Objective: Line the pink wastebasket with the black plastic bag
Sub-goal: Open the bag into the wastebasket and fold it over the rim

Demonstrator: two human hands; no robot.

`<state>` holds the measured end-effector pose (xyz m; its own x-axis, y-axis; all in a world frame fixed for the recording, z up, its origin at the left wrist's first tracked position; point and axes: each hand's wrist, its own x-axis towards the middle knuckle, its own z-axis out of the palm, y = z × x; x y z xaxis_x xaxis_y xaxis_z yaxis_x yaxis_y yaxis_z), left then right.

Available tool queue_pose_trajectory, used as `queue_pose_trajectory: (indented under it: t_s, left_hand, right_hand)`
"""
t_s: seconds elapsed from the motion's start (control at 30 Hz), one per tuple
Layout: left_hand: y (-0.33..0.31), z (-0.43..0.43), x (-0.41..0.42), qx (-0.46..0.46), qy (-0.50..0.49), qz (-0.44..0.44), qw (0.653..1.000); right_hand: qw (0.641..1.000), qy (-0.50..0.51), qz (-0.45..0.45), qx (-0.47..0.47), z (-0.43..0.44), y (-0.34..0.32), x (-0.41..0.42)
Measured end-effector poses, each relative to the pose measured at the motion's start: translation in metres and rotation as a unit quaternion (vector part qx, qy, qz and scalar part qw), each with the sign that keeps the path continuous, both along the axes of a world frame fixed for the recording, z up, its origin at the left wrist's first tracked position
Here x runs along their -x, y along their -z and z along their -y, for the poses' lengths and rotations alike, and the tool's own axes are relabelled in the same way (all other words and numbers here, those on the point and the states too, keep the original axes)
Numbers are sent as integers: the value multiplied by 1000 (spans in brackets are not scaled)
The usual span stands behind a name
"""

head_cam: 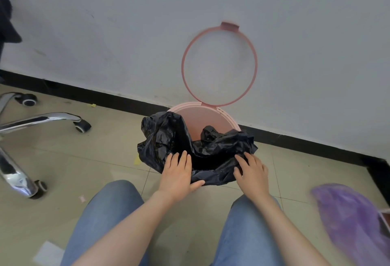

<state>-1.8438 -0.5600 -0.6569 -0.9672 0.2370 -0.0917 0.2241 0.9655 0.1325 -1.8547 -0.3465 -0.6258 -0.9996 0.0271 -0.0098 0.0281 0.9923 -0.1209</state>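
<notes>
The pink wastebasket (213, 115) stands on the floor against the wall, its pink ring lid (219, 63) flipped up against the wall. The crumpled black plastic bag (168, 139) is draped over the basket's near and left rim, hanging partly inside; the far inner wall of the basket still shows pink. My left hand (179, 172) lies flat on the bag at the near left rim, fingers spread, thumb under a fold. My right hand (251, 170) presses on the bag at the near right rim, fingers curled into the plastic.
A chrome office chair base (31, 122) with castors stands at the left. A purple plastic bag (354, 223) lies on the floor at the right. A black skirting board (105, 99) runs along the white wall. My knees in blue jeans (109, 213) fill the foreground.
</notes>
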Motion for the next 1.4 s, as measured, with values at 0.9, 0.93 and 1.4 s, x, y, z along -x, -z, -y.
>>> queue_pose_trajectory:
  t_s: [0.9,0.93,1.4]
  left_hand:
    - [-12,13,7,-52,-39,-12,998]
    - [-17,15,13,-57,-59,-38,996]
    - [-5,59,84,-569,-310,82,757]
  right_hand:
    - [954,165,70,240,39,3,61]
    - [954,166,74,240,38,4,62]
    - [963,170,69,199,40,17,81]
